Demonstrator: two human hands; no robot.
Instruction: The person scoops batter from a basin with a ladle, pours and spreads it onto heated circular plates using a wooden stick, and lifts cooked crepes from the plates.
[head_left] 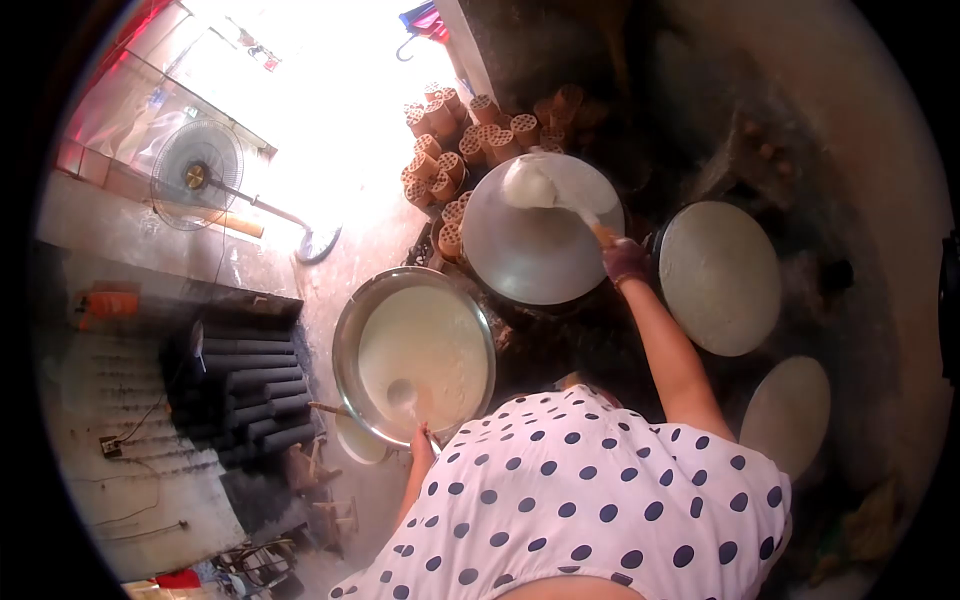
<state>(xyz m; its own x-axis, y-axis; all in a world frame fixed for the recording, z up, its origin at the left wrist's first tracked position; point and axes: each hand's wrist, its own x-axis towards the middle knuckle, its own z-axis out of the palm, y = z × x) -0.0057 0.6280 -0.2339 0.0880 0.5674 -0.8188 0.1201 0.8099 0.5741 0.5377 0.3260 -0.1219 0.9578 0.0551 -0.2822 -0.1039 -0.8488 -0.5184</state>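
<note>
My right hand [627, 260], in a dark glove, is closed around the handle of a wooden-handled tool [603, 234]. The tool's wide white head lies over the far side of a round grey griddle [525, 255], where a thin whitish layer shows. Down at the left, my left hand [422, 440] is closed on a ladle [401, 392] at the near rim of a large metal basin [343, 350]. The ladle's bowl sits in the pale, creamy batter [425, 335] that fills much of the basin.
Two more round pale discs, a nearer [785, 415] and a farther one [720, 280], stand at the right. Several perforated clay-coloured cylinders [440, 120] are piled behind the griddle. Black cylinders [255, 385] are stacked at left, below a standing fan [197, 175].
</note>
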